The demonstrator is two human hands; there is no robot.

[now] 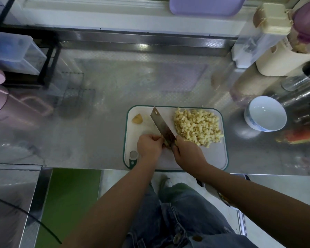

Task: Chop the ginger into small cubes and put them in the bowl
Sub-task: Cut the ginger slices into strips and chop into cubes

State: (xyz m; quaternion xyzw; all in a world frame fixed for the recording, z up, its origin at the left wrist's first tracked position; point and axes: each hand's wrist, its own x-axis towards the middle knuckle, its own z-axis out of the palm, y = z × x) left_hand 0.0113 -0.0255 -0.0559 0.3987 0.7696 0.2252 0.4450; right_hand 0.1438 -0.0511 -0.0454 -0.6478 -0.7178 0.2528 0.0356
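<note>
The greatest danger here is to the left hand (149, 145). Its fingers are curled and pinch a small piece (166, 147) against the cutting board (209, 156), directly beside the blade of the cleaver (161, 125), so if the piece slips or rolls, the edge can meet a fingertip. What exactly is pinched I cannot tell well, because both hands hide most of it; I judge it is the last bit of ginger to cut. The right hand (188, 154) is wrapped firmly round the handle, close to the blade, which lies slanted over the board with its tip pointing away from the person. A second risk is the pile of ginger cubes (198, 127). It reaches to the right edge of the board, and one bit seems to lie already beyond the far edge, so a careless sweep can push cubes onto the steel counter (97, 133). The bowl (266, 115) stands apart from the board, to its right, and is empty; the cubes must cross this gap, and some may fall there. The cubes are pale yellow, small and rather even, heaped on the far right part of the board. A brownish end piece (137, 119) lies alone near the far left corner.
</note>
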